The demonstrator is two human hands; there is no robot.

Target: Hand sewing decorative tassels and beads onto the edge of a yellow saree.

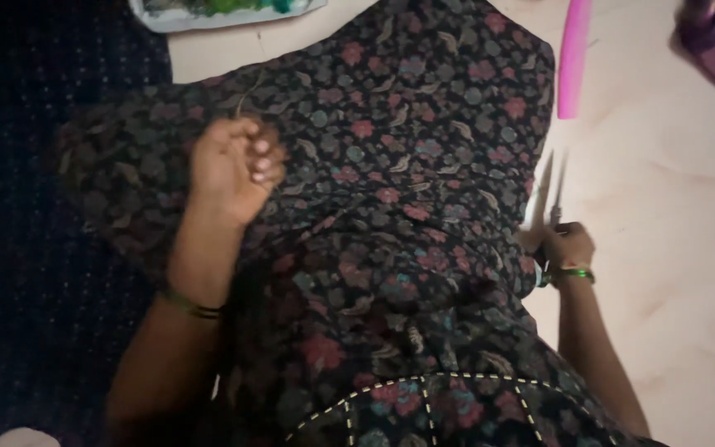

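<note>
Left hand (233,165) fisted, pinching thin thread off dark floral cloth (424,165) spread over lap and floor. Right hand (564,248) closed round scissors (549,194) at cloth's right edge — blades look slightly parted, blurred. Likely snipping step: thread needs holding taut. Cloth soft, draped; pink comb (574,58) rigid.

A single head-worn camera looks steeply down and close over the person's lap, where dark floral fabric (424,190) fills the middle of the frame, pale floor (672,215) runs down the right side and a dark carpet (26,248) the left.
</note>
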